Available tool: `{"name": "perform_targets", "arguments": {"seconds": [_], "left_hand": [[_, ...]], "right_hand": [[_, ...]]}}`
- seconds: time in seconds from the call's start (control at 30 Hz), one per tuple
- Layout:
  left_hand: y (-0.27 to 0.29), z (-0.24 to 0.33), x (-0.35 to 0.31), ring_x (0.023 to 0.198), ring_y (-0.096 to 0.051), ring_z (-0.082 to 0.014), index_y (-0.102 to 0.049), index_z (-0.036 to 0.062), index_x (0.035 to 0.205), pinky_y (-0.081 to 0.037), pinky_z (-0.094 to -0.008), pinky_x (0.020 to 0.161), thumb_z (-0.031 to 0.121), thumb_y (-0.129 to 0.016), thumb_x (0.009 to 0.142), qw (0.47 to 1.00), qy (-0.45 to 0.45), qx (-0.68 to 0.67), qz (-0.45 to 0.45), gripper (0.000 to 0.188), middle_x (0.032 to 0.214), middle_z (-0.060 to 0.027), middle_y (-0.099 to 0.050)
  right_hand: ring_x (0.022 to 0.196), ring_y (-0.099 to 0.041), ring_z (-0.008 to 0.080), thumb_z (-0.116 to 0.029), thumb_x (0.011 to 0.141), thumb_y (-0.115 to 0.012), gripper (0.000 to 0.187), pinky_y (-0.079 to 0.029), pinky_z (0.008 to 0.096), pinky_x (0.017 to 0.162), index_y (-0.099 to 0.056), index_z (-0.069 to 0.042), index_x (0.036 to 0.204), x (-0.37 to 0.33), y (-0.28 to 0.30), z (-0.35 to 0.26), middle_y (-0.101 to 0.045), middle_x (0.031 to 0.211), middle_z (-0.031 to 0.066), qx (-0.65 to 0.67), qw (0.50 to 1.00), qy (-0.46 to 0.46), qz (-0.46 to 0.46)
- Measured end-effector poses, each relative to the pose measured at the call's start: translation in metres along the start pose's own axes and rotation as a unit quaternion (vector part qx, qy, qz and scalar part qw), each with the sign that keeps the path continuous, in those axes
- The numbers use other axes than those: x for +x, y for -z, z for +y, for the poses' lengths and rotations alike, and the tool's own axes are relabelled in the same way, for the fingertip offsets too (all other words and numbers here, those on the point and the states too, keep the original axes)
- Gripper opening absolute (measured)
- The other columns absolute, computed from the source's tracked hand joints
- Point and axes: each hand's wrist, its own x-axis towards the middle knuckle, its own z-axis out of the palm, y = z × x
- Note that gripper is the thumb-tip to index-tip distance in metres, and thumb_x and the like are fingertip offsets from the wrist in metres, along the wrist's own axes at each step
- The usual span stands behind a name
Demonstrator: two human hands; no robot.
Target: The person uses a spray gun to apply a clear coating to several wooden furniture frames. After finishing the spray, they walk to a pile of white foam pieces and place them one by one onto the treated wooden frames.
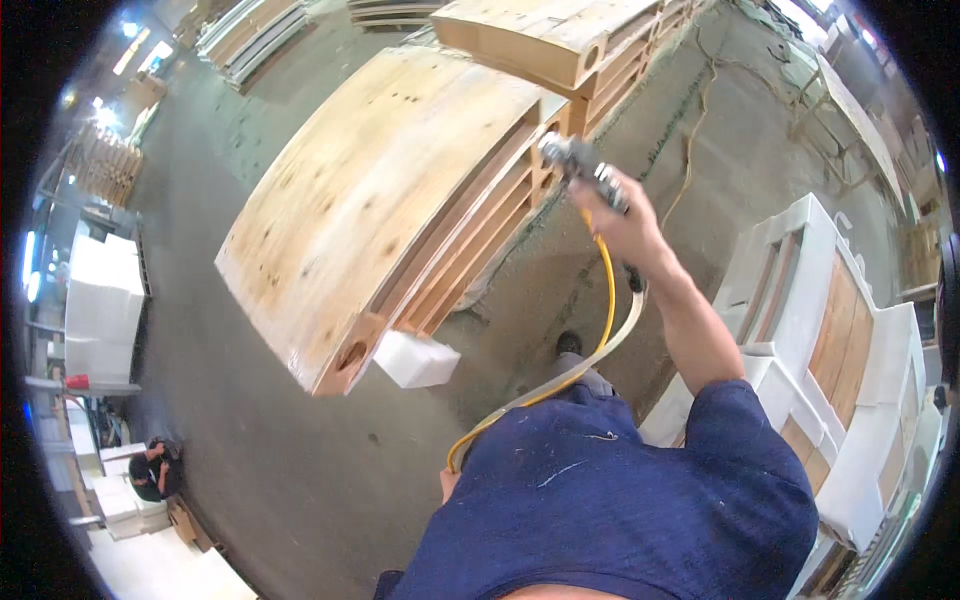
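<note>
My right hand (pixel 632 232) is closed around a grey metal spray gun (pixel 585 172), held out past the near right side of a curved wooden frame. Its nozzle end points at the open edge of that frame. A yellow hose (pixel 611 290) and a whitish hose (pixel 622 335) run from the gun down across my front. They lead to my left hand (pixel 448 484), low at my left side and closed on them; my shirt hides most of it. The frame has a plywood top (pixel 370 180) and open slatted compartments below. A white foam block (pixel 416 360) juts from its near end.
A second plywood-topped frame (pixel 550 35) adjoins the far end. Frames covered in white foam (pixel 800 350) stand close on my right. A hose (pixel 690 150) trails over the concrete floor (pixel 330 470). At far left, a person (pixel 152 470) is near white foam pieces.
</note>
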Motion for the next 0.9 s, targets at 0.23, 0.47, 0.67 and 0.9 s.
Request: {"name": "perform_targets", "arguments": {"seconds": [0.23,0.47,0.67,0.9], "left_hand": [[-0.038,0.176,0.012,0.062,-0.048,-0.0107,-0.064,-0.0021,0.082,-0.040,-0.0303,0.054,0.015,-0.072,0.080,0.997,0.023,-0.065,0.017,0.019,0.065,0.0015,-0.055],[-0.086,0.203,0.075,0.065,-0.053,-0.0150,-0.062,0.0021,0.088,-0.041,-0.0303,0.056,0.020,-0.072,0.081,0.999,-0.029,0.025,0.017,0.022,0.071,-0.0035,-0.058],[-0.139,0.222,0.209,0.087,-0.062,-0.0343,-0.062,0.0030,0.098,-0.048,-0.0423,0.077,0.025,-0.072,0.078,0.966,-0.008,0.238,-0.098,0.032,0.089,-0.0161,-0.065],[-0.180,0.363,0.209,0.114,-0.055,-0.0339,-0.051,0.0037,0.126,-0.041,-0.0395,0.100,0.027,-0.073,0.077,0.967,-0.028,0.239,-0.086,0.058,0.121,-0.0191,-0.058]], "right_hand": [[0.057,-0.052,0.0060,-0.028,0.086,-0.069,0.026,-0.045,0.0238,0.053,-0.059,-0.006,0.097,0.072,0.105,0.062,-0.055,0.068,-0.0027,0.095,0.985,-0.139,0.048],[0.094,-0.058,0.0163,-0.013,0.082,-0.064,0.061,-0.046,0.0295,0.084,-0.040,0.002,0.137,0.101,0.158,0.176,-0.059,0.116,0.0133,0.018,0.984,-0.175,0.014],[0.099,-0.056,0.0167,-0.011,0.082,-0.060,0.062,-0.041,0.0263,0.092,-0.040,-0.003,0.140,0.147,0.176,0.236,-0.061,0.114,0.0115,0.004,0.983,-0.181,-0.042],[0.092,-0.060,0.0185,-0.016,0.082,-0.063,0.063,-0.046,0.0310,0.085,-0.041,-0.007,0.141,0.257,0.137,0.345,-0.063,0.112,0.0100,0.013,0.970,-0.217,-0.105]]}}
